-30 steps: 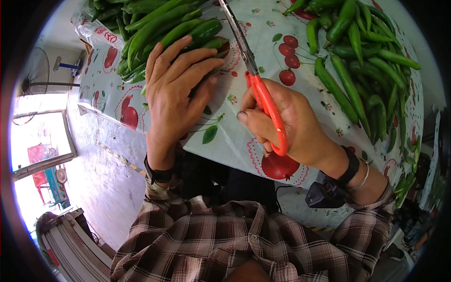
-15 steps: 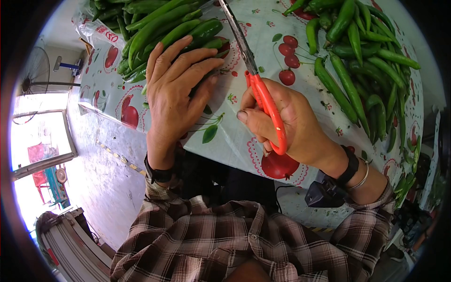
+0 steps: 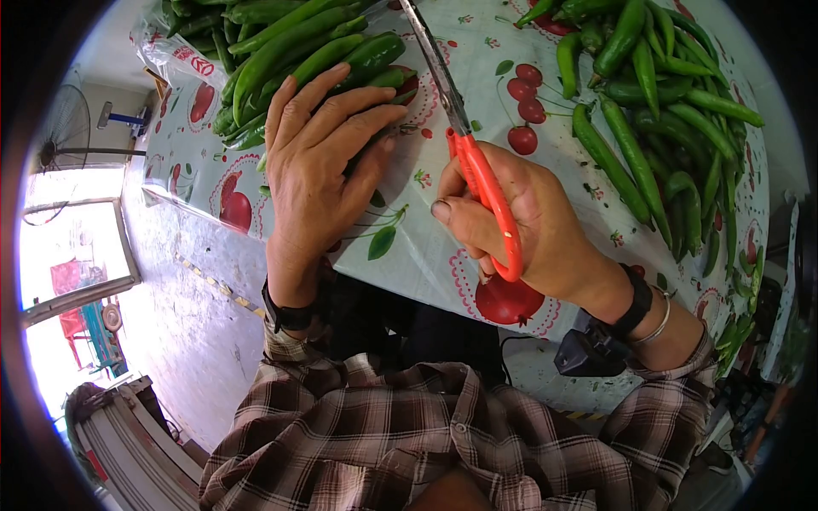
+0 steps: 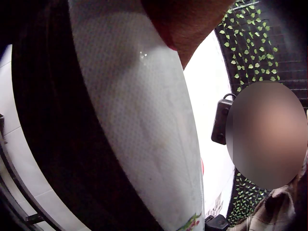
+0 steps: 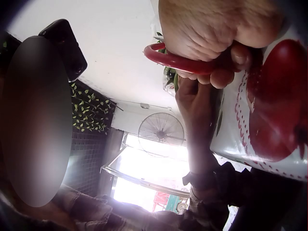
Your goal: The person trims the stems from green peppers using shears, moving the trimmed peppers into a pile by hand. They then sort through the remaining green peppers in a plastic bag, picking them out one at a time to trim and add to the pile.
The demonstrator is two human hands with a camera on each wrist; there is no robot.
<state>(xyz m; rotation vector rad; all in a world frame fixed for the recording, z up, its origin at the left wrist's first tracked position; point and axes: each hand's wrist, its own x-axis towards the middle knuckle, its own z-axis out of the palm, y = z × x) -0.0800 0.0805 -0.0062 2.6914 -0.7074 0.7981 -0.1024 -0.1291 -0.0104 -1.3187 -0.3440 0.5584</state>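
Scissors (image 3: pixel 468 146) with glossy red handle (image 3: pixel 504 223) and dark-smudged metal blades (image 3: pixel 436 68).

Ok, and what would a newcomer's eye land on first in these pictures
Probably the red-handled scissors in the right hand, near the middle of the head view, with their blades reaching toward the top. Next, the glossy green peppers: the left heap by the left hand, the right heap across the fruit-print tablecloth.

Fruit-print tablecloth (image 3: pixel 409 255): green pepper heap (image 3: pixel 700 129) right, second pile (image 3: pixel 290 51) left.
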